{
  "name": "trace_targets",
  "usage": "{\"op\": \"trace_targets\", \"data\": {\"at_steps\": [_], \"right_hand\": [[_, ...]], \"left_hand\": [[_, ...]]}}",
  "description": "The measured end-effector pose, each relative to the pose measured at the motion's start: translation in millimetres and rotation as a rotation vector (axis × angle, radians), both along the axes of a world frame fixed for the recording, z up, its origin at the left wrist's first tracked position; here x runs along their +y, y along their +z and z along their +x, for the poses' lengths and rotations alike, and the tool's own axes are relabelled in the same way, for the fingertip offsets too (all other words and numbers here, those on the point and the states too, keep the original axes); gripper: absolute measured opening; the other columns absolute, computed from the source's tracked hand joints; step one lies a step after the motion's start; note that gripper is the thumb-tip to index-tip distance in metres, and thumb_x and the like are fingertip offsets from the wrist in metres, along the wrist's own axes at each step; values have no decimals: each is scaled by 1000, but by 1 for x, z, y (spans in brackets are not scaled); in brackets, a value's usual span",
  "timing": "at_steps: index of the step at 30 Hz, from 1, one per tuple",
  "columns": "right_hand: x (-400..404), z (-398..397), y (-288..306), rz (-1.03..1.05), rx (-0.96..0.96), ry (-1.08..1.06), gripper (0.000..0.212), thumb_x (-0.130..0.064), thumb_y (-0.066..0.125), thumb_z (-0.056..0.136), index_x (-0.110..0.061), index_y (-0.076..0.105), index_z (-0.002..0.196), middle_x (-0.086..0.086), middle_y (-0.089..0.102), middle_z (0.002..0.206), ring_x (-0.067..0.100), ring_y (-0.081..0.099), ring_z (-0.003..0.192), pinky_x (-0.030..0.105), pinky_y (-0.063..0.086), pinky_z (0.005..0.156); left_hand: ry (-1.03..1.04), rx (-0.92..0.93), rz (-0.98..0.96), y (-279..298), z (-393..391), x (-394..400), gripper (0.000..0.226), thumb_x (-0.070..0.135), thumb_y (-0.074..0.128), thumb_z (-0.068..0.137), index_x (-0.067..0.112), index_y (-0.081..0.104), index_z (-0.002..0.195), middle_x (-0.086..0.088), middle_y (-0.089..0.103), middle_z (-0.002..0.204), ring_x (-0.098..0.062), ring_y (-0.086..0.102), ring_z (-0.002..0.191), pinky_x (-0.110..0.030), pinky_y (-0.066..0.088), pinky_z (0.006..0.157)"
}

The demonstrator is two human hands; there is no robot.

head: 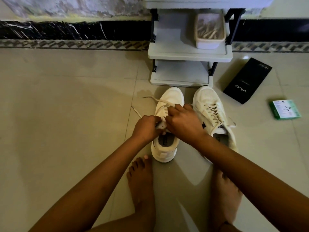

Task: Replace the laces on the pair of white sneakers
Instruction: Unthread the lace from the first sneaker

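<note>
Here, you sat over the grey tiled floor point(66, 114) with the grey plastic shelf rack point(189, 54) as your landmark. Just in front of its lowest tier stood the pair of white sneakers, toes toward it: the left white leather sneaker point(168, 97) under both your hands, and the right white mesh sneaker point(207, 99) touching or nearly touching beside it, fully laced. To the right of the rack lay a long black cardboard box point(247, 81) printed "vivo", and further right a small green packet point(285, 109) whose print was too small to read.

Your left hand point(147, 128) curled round the sneaker's upper eyelet edge, holding it firm. Your right hand point(182, 121) had its fingers bent down over the lacing; what they pinched I could not tell. The loose white flat lace point(150, 97) trailed out leftward onto the floor, so you seemed to be unlacing the first shoe. The next move probably called for drawing the lace free eyelet by eyelet.
</note>
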State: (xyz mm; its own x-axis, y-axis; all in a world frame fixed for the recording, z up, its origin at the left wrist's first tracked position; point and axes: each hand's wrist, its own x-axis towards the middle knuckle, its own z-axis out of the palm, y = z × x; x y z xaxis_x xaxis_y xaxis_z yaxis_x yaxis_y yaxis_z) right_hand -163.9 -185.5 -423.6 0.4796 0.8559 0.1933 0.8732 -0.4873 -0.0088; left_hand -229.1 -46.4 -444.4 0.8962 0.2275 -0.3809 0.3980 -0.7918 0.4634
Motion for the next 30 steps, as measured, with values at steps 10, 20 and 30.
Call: {"op": "trace_targets", "data": {"at_steps": [10, 20, 30], "right_hand": [[2, 10, 11, 342, 1234, -369, 19, -15, 67, 85, -11, 68, 104, -5, 62, 91, 10, 57, 90, 15, 46, 74], [-2, 7, -3, 18, 374, -150, 26, -30, 64, 84, -20, 70, 108, 8, 60, 106, 27, 54, 99, 35, 41, 78], [-7, 14, 18, 262, 1188, -191, 18, -16, 68, 84, -13, 67, 102, -4, 61, 94, 10, 59, 90, 19, 47, 76]], "left_hand": [[63, -84, -117, -7, -8, 2, 43, 38, 77, 74, 12, 70, 108, -8, 71, 103, -23, 67, 95, -40, 52, 81], [-147, -152, -113, 2, 3, 9, 62, 35, 76, 75, 24, 52, 132, -3, 54, 129, -21, 57, 106, -36, 51, 80], [-75, -123, -88, -1, 1, 6, 50, 42, 77, 72, 15, 65, 111, -6, 67, 105, -23, 62, 90, -35, 50, 75]]}}
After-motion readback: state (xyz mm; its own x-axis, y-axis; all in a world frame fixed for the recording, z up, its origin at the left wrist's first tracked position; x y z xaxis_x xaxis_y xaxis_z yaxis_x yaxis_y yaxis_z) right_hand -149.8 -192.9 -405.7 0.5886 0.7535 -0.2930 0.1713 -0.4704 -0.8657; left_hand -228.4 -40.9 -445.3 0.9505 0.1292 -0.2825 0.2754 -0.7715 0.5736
